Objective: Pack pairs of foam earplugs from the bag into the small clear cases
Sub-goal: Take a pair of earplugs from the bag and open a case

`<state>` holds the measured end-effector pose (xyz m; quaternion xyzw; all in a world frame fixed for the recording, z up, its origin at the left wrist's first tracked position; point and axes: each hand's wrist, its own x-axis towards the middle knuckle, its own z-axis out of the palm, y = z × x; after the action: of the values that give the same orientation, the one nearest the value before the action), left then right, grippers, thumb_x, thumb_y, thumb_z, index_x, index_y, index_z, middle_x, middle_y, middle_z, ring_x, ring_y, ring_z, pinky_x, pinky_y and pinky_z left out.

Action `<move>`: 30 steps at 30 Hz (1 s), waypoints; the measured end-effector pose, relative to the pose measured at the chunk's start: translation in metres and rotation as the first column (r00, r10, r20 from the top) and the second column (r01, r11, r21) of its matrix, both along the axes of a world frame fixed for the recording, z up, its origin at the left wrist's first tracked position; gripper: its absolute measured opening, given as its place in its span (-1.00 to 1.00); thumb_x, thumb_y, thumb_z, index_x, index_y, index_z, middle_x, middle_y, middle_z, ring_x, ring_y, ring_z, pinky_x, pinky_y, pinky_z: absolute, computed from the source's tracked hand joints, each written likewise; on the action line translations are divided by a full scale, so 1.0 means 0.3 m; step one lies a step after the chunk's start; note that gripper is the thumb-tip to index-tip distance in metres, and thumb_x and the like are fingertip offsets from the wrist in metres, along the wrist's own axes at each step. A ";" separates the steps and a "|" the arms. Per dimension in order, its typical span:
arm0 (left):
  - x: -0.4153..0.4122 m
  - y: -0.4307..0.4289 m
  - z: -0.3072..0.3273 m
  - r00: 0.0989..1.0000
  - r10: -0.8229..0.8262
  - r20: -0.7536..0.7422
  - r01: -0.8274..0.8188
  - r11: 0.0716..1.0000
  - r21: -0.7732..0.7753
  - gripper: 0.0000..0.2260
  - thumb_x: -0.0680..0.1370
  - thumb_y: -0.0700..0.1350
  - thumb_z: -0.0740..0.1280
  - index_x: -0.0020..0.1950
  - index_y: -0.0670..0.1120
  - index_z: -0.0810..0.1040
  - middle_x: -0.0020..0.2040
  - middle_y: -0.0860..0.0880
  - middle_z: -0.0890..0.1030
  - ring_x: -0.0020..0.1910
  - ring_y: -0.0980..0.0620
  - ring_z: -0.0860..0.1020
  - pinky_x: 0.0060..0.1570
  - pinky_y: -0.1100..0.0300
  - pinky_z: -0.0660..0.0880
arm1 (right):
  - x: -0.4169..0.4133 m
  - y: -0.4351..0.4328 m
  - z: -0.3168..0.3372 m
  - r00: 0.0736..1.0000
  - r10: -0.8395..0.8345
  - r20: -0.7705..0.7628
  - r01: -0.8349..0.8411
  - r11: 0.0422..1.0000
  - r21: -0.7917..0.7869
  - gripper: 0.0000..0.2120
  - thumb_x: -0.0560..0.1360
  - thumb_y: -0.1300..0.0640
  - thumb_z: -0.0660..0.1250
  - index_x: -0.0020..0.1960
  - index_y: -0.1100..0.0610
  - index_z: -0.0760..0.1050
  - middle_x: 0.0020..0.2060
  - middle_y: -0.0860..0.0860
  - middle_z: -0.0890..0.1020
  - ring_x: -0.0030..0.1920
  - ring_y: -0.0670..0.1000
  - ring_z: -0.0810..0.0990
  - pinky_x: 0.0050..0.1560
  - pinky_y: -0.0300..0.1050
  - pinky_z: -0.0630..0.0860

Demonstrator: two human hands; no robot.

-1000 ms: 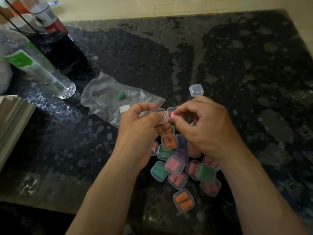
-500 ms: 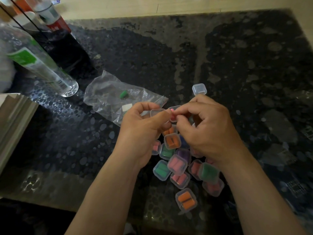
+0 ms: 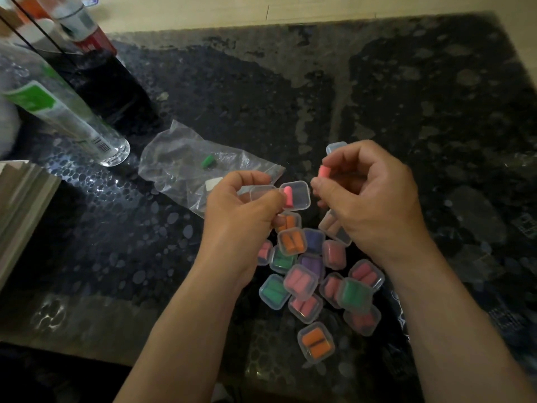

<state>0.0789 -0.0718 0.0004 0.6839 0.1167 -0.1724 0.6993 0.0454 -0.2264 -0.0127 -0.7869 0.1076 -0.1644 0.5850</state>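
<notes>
Water bottle (image 3: 72,112): stands on the counter (image 3: 406,97) at 10 o'clock.
Bag (image 3: 180,158): lies flat at 4 o'clock of the bottle, one green earplug (image 3: 208,161) inside.
Left hand (image 3: 241,219): fingers grip an open clear case (image 3: 299,196) holding one pink earplug (image 3: 288,196).
Filled cases (image 3: 313,280): heaped at 6 o'clock of the open case.
Right hand (image 3: 374,199): fingers pinch a second pink earplug (image 3: 323,171) at 2 o'clock of that case.

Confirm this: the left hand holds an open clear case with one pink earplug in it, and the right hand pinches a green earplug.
Wrong colour: in the head view the earplug pinched by the right hand is pink, not green. The left hand does hold the open clear case with one pink earplug inside.
</notes>
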 end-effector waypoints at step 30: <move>-0.017 -0.027 0.008 0.975 -0.197 0.102 0.196 0.980 0.026 -0.78 0.69 -0.13 0.24 0.00 -0.14 0.67 -0.12 -0.22 0.69 -0.16 -0.01 0.64 -0.21 0.16 0.56 | 0.001 0.000 -0.003 0.963 0.071 -0.261 0.008 0.957 0.291 -0.87 0.54 0.26 0.44 -0.09 0.06 0.70 -0.20 0.05 0.75 -0.13 0.06 0.75 -0.03 0.17 0.70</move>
<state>0.0737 -0.0799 0.0027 0.7056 0.0134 -0.2039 0.6785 0.0456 -0.2263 -0.0138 -0.7095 0.1961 -0.0291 0.6762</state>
